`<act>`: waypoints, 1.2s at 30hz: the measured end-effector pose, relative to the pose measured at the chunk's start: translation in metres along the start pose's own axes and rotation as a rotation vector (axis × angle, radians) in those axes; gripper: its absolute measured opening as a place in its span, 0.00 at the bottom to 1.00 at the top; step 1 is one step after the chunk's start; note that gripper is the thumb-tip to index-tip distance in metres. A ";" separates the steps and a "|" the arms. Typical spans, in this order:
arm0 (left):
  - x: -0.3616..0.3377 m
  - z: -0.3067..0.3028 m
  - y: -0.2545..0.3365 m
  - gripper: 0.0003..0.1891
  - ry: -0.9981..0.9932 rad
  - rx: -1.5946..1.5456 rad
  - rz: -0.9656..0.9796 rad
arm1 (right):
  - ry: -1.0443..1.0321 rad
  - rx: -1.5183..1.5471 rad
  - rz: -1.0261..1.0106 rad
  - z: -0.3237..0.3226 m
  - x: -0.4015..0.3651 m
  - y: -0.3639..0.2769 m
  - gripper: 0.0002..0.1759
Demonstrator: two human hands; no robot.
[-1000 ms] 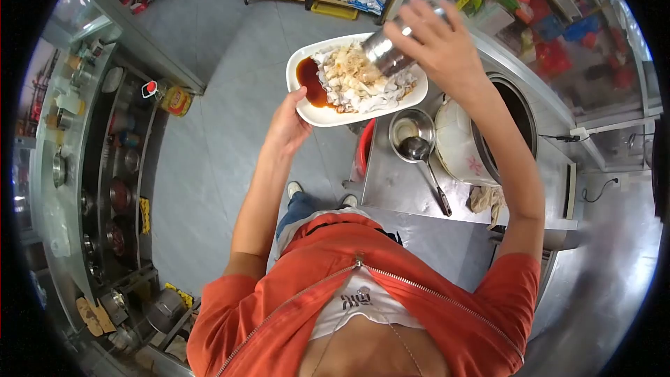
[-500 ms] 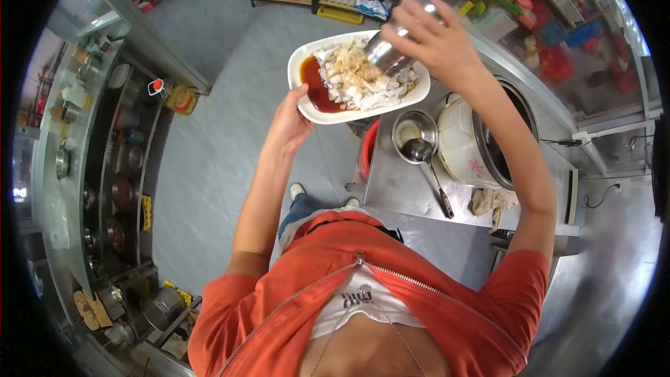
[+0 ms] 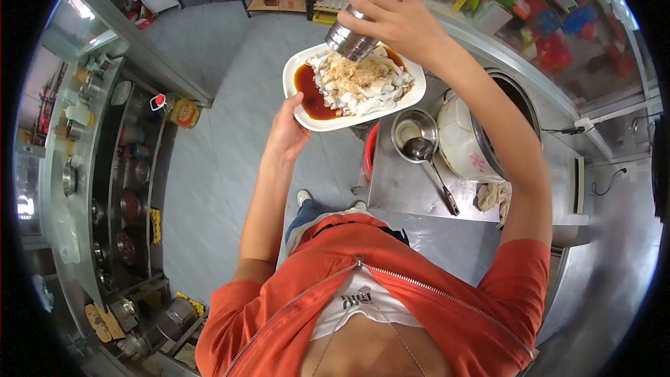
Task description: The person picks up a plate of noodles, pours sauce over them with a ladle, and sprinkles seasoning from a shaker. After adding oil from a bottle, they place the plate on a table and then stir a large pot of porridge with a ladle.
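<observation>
My left hand (image 3: 287, 128) grips the near left rim of a white oval dish (image 3: 331, 125), thumb on top. Pale rice noodles (image 3: 382, 98) are heaped in the dish, with a light brown topping (image 3: 359, 77) over them. Dark red-brown sauce (image 3: 311, 101) pools on the left side, and a little shows at the far right. Above the dish's far edge, my right hand (image 3: 394, 17) is wrapped round a metal shaker (image 3: 351, 40), tilted with its lower end toward the noodles.
A steel table (image 3: 398, 192) at the right holds a metal bowl (image 3: 412, 122), a ladle (image 3: 436, 171), a large white pot (image 3: 457, 141) and a cloth (image 3: 493, 197). An oil jug (image 3: 183, 113) stands on the floor near the left shelves (image 3: 105, 167).
My right hand and the shaker have moved left and slightly up, from the dish's right side to above its far edge. The dish has shifted slightly left.
</observation>
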State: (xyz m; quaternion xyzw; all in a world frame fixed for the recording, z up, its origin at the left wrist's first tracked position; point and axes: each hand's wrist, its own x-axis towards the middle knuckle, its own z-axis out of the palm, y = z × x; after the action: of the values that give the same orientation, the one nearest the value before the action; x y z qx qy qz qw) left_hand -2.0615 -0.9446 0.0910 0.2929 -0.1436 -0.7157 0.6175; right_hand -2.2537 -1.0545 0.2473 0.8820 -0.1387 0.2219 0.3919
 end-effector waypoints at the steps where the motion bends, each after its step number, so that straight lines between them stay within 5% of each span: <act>1: -0.001 0.000 0.000 0.17 0.002 0.011 0.005 | 0.005 -0.035 0.014 0.003 0.000 0.003 0.20; 12: 0.009 -0.009 -0.005 0.18 0.043 0.028 0.018 | -0.113 -0.060 0.018 -0.023 -0.045 -0.002 0.20; 14: 0.010 -0.007 -0.007 0.18 0.018 0.004 0.032 | 0.057 -0.027 0.143 -0.026 -0.039 -0.013 0.19; 24: 0.012 -0.002 -0.001 0.18 0.009 0.017 0.014 | 0.051 -0.075 -0.045 -0.006 -0.008 -0.013 0.21; 31: 0.012 -0.005 -0.004 0.20 0.023 0.047 0.042 | 0.000 -0.061 0.224 -0.005 -0.052 0.013 0.22; 36: 0.011 -0.002 -0.005 0.20 0.011 0.019 0.035 | -0.031 -0.030 0.203 -0.003 -0.069 0.001 0.21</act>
State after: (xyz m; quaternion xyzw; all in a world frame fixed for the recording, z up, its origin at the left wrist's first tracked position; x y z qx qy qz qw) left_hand -2.0652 -0.9545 0.0843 0.3003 -0.1521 -0.7018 0.6278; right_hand -2.3147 -1.0481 0.2148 0.8607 -0.2368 0.2450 0.3783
